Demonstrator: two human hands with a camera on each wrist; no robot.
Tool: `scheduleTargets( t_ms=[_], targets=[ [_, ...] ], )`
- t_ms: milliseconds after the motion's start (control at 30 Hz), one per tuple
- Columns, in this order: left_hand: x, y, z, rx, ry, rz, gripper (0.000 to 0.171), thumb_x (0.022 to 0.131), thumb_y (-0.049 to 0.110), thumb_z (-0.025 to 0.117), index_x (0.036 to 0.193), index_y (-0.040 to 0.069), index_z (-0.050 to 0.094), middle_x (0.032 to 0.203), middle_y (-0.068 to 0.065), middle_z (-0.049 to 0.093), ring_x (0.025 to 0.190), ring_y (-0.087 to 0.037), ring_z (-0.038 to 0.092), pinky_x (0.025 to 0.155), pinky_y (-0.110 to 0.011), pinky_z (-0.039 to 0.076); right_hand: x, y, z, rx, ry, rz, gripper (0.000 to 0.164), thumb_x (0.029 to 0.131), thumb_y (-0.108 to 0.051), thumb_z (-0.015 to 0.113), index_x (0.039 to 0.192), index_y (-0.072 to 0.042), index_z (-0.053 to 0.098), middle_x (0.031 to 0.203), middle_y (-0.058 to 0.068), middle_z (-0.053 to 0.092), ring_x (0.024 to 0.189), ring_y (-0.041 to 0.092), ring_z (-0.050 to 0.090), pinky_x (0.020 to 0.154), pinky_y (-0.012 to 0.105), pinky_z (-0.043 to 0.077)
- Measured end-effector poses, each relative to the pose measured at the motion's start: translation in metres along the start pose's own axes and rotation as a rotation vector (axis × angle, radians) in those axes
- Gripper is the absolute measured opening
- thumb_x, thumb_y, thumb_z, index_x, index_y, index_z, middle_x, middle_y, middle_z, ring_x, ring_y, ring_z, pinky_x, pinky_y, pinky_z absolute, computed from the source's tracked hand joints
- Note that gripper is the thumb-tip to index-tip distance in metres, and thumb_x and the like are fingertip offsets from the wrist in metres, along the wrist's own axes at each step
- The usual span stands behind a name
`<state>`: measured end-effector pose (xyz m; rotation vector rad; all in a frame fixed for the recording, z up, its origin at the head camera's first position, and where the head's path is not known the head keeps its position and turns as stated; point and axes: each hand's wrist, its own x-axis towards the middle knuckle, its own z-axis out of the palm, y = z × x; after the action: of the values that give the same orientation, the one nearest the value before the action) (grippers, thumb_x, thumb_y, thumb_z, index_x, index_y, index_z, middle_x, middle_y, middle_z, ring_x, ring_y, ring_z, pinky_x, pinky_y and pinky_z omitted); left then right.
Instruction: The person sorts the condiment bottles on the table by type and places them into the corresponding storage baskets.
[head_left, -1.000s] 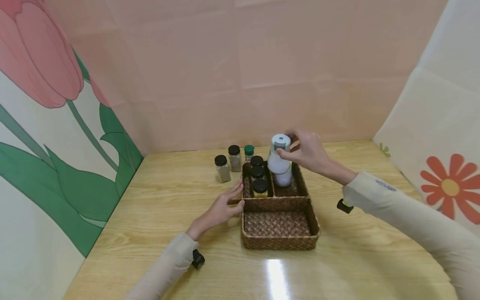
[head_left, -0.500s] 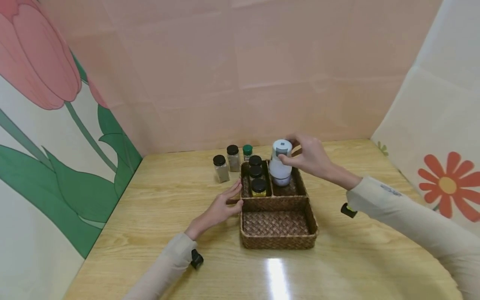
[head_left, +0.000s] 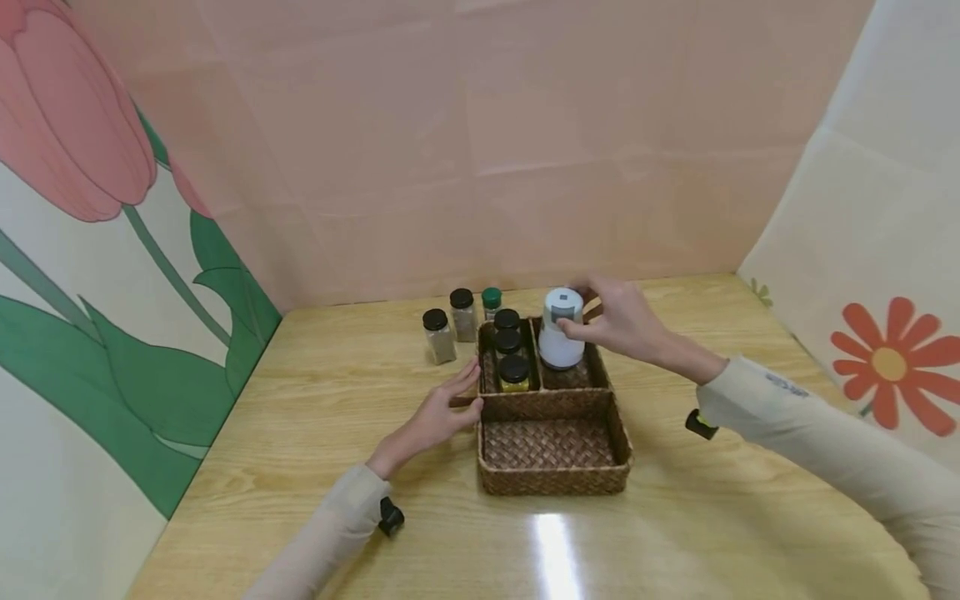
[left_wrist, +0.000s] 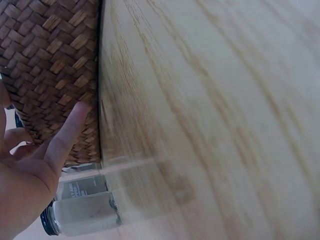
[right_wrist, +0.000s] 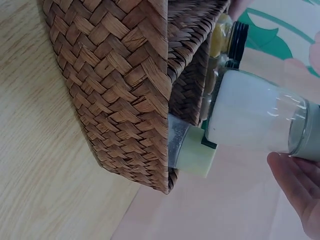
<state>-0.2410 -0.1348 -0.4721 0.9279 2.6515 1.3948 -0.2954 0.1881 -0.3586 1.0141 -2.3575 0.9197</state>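
My right hand point(head_left: 626, 321) pinches the white lid of a clear seasoning jar point(head_left: 561, 343), filled with white contents, between thumb and fingers. In the right wrist view the jar's base overlaps a second jar with a pale green lid point(right_wrist: 197, 154), which stands in the basket's back right compartment. My left hand point(head_left: 433, 418) rests its thumb and fingertips against the left outer wall of the brown woven basket point(head_left: 555, 482). In the left wrist view one straight finger point(left_wrist: 67, 135) lies along the weave.
Several black-lidded jars, the front one yellow point(head_left: 514, 373), line the back left compartment. Behind the basket's left corner stand two black-capped spice bottles, the nearer one point(head_left: 440, 340) pale, and a green-capped bottle point(head_left: 491, 302). The front compartment point(head_left: 547, 443) shows its woven floor.
My right hand has lowered the seasoning jar towards the back right compartment, and it now looks more upright. The left hand keeps its place on the basket.
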Motion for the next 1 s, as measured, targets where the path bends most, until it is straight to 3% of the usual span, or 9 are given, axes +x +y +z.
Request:
scheduleTargets(
  t_ms=[400, 1000],
  targets=[
    [0.000, 0.001, 0.000, 0.010, 0.015, 0.021, 0.057, 0.100, 0.020, 0.059, 0.150, 0.002, 0.036, 0.160, -0.013, 0.025, 0.144, -0.027, 0.028, 0.112, -0.045, 0.033, -0.011, 0.006, 0.002, 0.003, -0.126, 0.039, 0.038, 0.082, -0.021, 0.080, 0.113, -0.005, 0.064, 0.095, 0.004, 0.068, 0.079, 0.014, 0.066, 0.058, 0.022, 0.055],
    [0.001, -0.002, 0.002, 0.015, 0.020, 0.026, 0.058, 0.101, 0.022, 0.059, 0.150, 0.004, 0.036, 0.160, -0.011, 0.026, 0.143, -0.026, 0.029, 0.112, -0.044, 0.033, -0.027, 0.018, 0.015, 0.066, -0.269, 0.089, 0.041, 0.083, -0.024, 0.081, 0.115, -0.004, 0.064, 0.094, 0.001, 0.069, 0.075, 0.012, 0.068, 0.060, 0.021, 0.056]
  ],
)
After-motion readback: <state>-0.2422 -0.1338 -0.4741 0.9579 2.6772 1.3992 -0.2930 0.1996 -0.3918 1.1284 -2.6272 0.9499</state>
